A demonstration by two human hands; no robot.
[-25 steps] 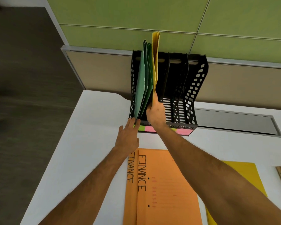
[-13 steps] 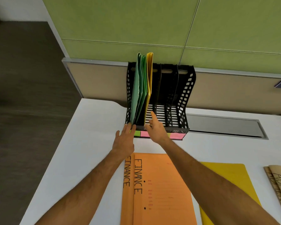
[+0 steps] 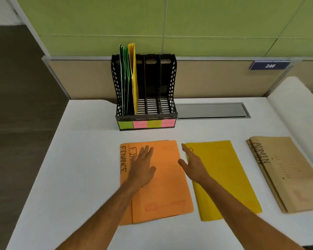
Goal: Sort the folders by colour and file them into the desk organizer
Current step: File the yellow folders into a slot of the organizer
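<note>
A black desk organizer stands at the back of the white desk. Green folders fill its leftmost slot, and a yellow folder stands upright in the slot beside them. The other slots hold nothing. Flat on the desk lie orange folders marked FINANCE, a yellow folder and brown folders marked ADMIN. My left hand hovers open over the orange folders. My right hand is open at the yellow folder's left edge.
Green and pink sticky labels line the organizer's front. A grey cable hatch sits to its right. A green and beige partition with a number plate backs the desk. The desk's left edge drops to dark floor.
Both hands have drawn back from the organizer to the folders lying on the desk. The right hand let go of the yellow folder, which now stands in its slot. The view has tilted down.
</note>
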